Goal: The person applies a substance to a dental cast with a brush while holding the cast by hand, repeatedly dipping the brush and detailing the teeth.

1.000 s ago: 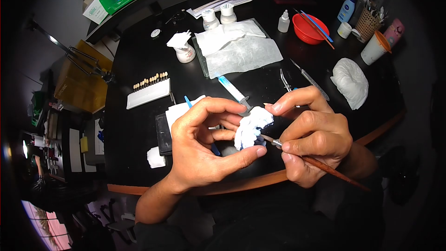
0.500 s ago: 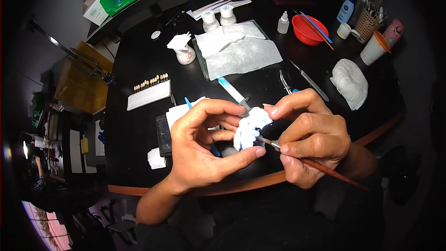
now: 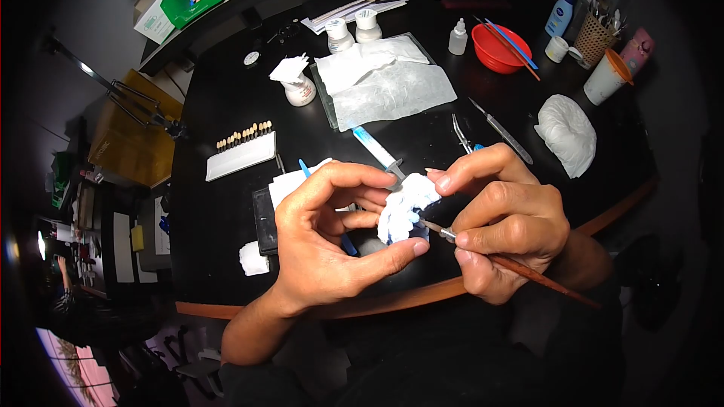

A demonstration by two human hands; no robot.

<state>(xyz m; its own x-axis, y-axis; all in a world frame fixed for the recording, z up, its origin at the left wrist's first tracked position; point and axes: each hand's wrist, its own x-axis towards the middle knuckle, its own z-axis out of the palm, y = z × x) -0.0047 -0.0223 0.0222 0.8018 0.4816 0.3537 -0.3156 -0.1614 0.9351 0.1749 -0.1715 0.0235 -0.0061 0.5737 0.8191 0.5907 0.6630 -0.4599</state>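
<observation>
My left hand [image 3: 320, 237] curls its thumb and fingers around a white dental cast [image 3: 406, 203], held above the near edge of the table. In my right hand [image 3: 509, 226] is a thin brush [image 3: 520, 267] with a reddish-brown handle and a metal ferrule. Its tip meets the lower right side of the cast, where small bluish spots show. The right index finger reaches to the cast's upper right edge. Just beyond the left fingers lies a syringe [image 3: 375, 146] with blue contents. The far side of the cast is hidden.
A tooth shade guide [image 3: 241, 154] lies at left. Behind are white jars [image 3: 300, 90] and a paper-covered tray [image 3: 392, 98]. A red bowl [image 3: 499, 56] with brushes across it, a metal knife [image 3: 501, 132], a crumpled white cloth [image 3: 567, 136] and a cup [image 3: 605, 81] stand at right.
</observation>
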